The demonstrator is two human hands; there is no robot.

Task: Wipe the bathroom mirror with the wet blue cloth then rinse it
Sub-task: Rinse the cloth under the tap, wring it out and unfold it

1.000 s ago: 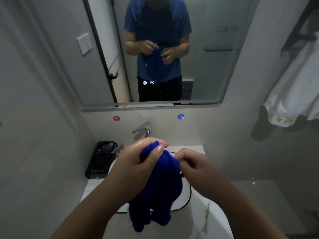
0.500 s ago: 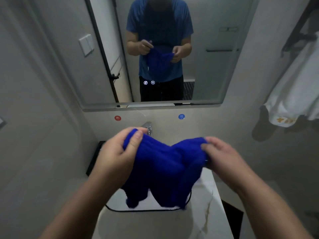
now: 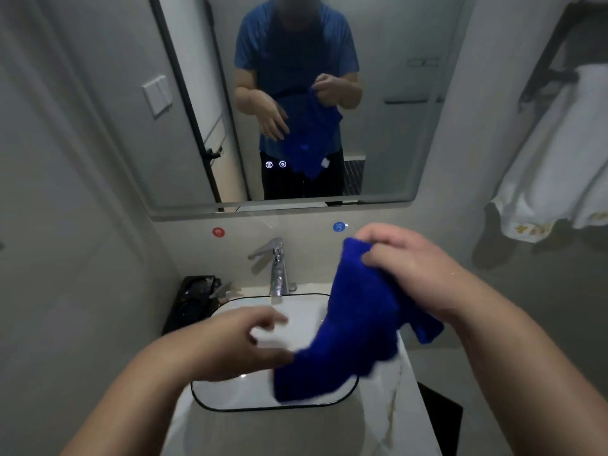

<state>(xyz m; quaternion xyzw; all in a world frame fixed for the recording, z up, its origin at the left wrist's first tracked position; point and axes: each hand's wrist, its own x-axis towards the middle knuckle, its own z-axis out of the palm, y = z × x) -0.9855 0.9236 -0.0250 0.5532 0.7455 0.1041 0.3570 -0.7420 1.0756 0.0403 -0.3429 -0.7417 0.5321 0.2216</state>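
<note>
The blue cloth (image 3: 352, 327) hangs over the right side of the white sink (image 3: 250, 393), gripped at its top corner by my right hand (image 3: 404, 261). Its lower end dangles above the basin. My left hand (image 3: 237, 343) hovers over the basin with fingers spread and holds nothing; its fingertips are close to the cloth's lower part. The mirror (image 3: 388, 133) fills the wall above the sink and reflects a person in a blue shirt holding the cloth. A chrome faucet (image 3: 274, 268) stands behind the basin; no water stream is visible.
A black tray of small items (image 3: 194, 301) sits left of the sink against the wall. Red (image 3: 218, 232) and blue (image 3: 340, 226) round stickers mark the wall under the mirror. A white towel (image 3: 556, 166) hangs at the right. The marble counter (image 3: 388, 419) extends right of the basin.
My left hand has let go of the cloth and dropped over the basin. The cloth, spread between both hands before, now hangs from my right hand alone, which moved right and up.
</note>
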